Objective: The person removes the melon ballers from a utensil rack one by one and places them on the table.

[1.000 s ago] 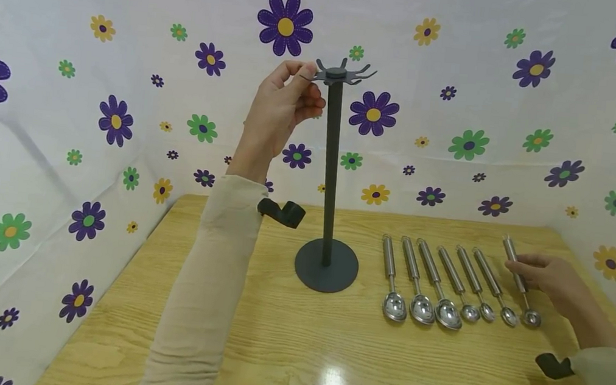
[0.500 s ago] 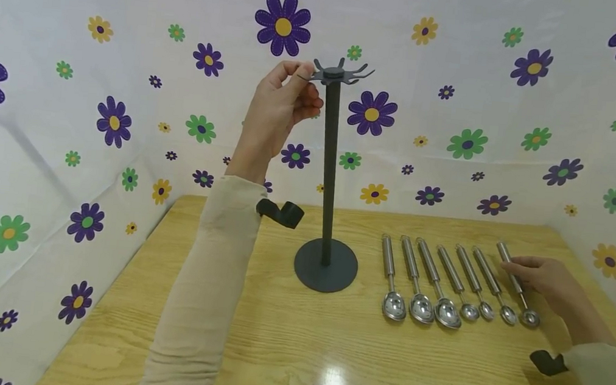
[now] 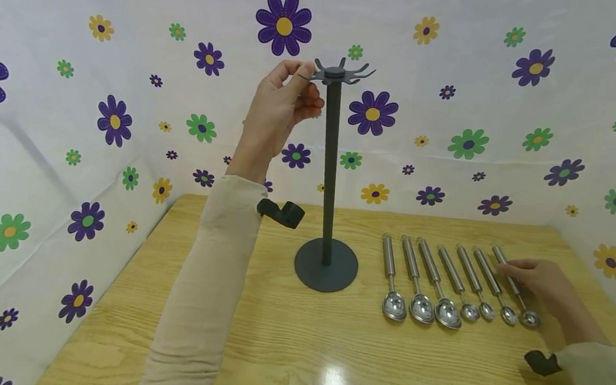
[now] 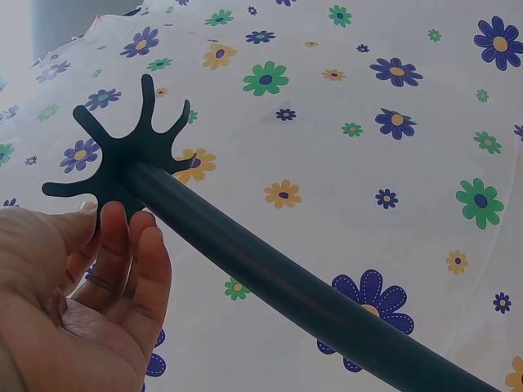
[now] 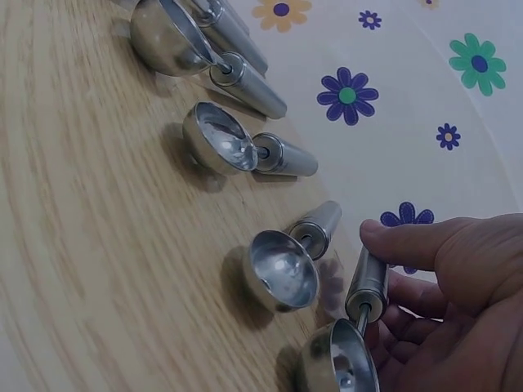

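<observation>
My left hand [image 3: 279, 107] pinches one prong of the hook ring [image 3: 335, 74] at the top of a dark grey rack [image 3: 329, 176]. In the left wrist view, thumb and fingertips meet on that prong beside the post [image 4: 270, 253]. Over at the right, my right hand [image 3: 539, 283] grips the handle of the rightmost metal scoop [image 3: 530, 319] between thumb and fingers. This scoop's round bowl [image 5: 341, 359] hangs low over the tabletop in the right wrist view, beside a neighbouring scoop [image 5: 283, 269]. The prongs carry nothing.
Several more metal scoops [image 3: 421, 308] lie in a row between the rack and my right hand, handles pointing away. The rack's round base [image 3: 309, 272] stands on the wooden table [image 3: 273, 336]. A flower-patterned cloth [image 3: 430, 172] walls the back and sides.
My right hand has shifted slightly left with the rightmost scoop, bringing its handle closer to the row. The left hand keeps its place on the rack.
</observation>
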`<state>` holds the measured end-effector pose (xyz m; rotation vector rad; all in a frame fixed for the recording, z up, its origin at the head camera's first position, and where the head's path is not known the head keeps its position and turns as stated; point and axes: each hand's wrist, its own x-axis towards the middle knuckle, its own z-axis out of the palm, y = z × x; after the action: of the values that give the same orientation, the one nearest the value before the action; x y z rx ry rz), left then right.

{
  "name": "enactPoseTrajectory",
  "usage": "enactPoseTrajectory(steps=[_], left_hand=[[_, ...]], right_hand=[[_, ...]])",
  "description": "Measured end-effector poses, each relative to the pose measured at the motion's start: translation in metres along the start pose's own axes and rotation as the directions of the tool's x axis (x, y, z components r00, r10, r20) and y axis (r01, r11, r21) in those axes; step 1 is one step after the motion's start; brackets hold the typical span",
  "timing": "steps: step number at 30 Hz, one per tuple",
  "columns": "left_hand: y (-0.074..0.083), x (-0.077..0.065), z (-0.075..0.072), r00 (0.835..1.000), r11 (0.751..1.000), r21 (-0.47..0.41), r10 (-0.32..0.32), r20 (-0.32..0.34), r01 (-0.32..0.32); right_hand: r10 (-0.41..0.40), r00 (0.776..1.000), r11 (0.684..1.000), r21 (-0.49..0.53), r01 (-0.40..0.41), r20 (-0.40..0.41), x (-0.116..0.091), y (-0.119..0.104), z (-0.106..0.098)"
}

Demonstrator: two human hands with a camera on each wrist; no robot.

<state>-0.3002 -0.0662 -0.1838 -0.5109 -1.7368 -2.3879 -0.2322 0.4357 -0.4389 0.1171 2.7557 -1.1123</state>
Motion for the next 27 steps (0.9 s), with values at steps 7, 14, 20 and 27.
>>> enactPoseTrajectory(steps=[7,14,20,27], left_hand=[[0.001,0.0,0.0,1.0,1.0,0.004,0.002,0.003,-0.002],[0.0,-0.001,0.0,1.0,1.0,0.012,-0.005,0.001,0.005],[0.0,0.0,0.001,1.0,1.0,0.023,-0.007,-0.001,0.007],[0.001,-0.001,0.001,1.0,1.0,0.013,-0.009,-0.004,0.009]], right_hand=[[-0.006,0.999,0.999,-0.04,0.005,-0.035,0.001,-0.003,0.003],[-0.01,0.999,0.998,-0.064,0.006,-0.051,0.001,-0.004,0.005],[-0.053,0.995,0.985,-0.169,0.038,-0.085,0.0,-0.009,0.007],[-0.085,0.99,0.972,-0.227,0.058,-0.108,-0.001,-0.013,0.01]])
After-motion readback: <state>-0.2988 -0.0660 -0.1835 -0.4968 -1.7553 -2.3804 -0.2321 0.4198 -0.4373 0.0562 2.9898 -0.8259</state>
